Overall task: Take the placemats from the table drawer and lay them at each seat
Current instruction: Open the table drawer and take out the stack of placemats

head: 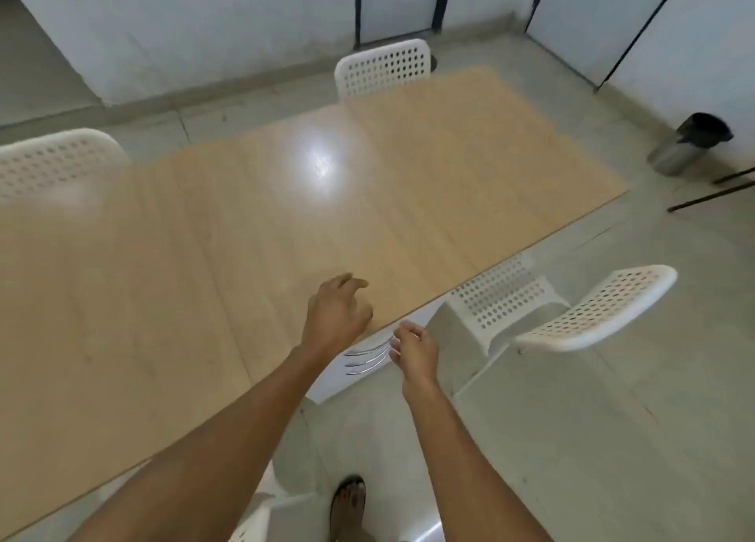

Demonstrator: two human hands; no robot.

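A light wooden table (245,235) fills the middle of the view, and no placemat shows on it. Under its near edge sits a white drawer unit (339,384) with three curved silver handles (367,355), all drawers closed. My left hand (335,316) hovers over the table edge just above the drawers, fingers apart and holding nothing. My right hand (414,351) is at the right end of the handles with its fingers curled. Its fingertips reach the top handle, but the blur hides whether they grip it.
White perforated chairs stand at the far side (382,67), the left (57,165) and the right (592,312), and part of another (253,529) shows near my feet. A metal bin with a black liner (690,141) sits on the floor at right. My sandalled foot (347,505) is below.
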